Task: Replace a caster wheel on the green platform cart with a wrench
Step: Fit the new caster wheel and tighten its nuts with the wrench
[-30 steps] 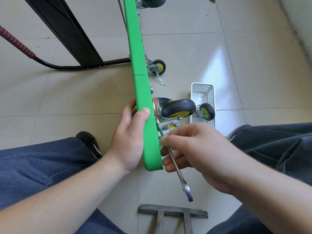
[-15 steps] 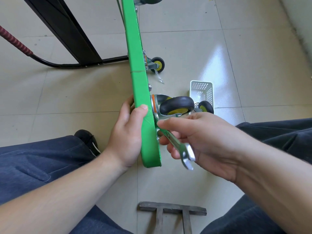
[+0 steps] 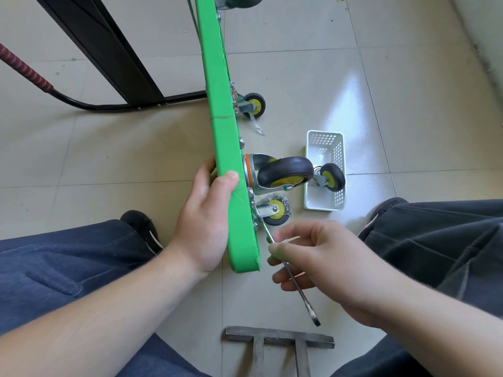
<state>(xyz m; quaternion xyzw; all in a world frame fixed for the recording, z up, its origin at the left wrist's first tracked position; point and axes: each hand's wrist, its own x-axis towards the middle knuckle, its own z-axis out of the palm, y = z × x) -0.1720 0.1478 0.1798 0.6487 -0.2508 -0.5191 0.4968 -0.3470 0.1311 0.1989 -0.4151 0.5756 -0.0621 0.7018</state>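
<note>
I see the green cart (image 3: pixel 226 148) standing on its edge on the floor. My left hand (image 3: pixel 206 221) holds its near end, thumb on top and fingers curled round the far side. My right hand (image 3: pixel 321 259) pinches the thin silver wrench (image 3: pixel 292 278) between thumb and first finger; the other fingers are loosely bent. The wrench's top end sits at a bolt just below the big black caster wheel (image 3: pixel 284 172) on the cart. A wrapped spare wheel (image 3: pixel 275 213) lies on the floor close by. Another wheel (image 3: pixel 330 176) sits in the white basket (image 3: pixel 324 208).
</note>
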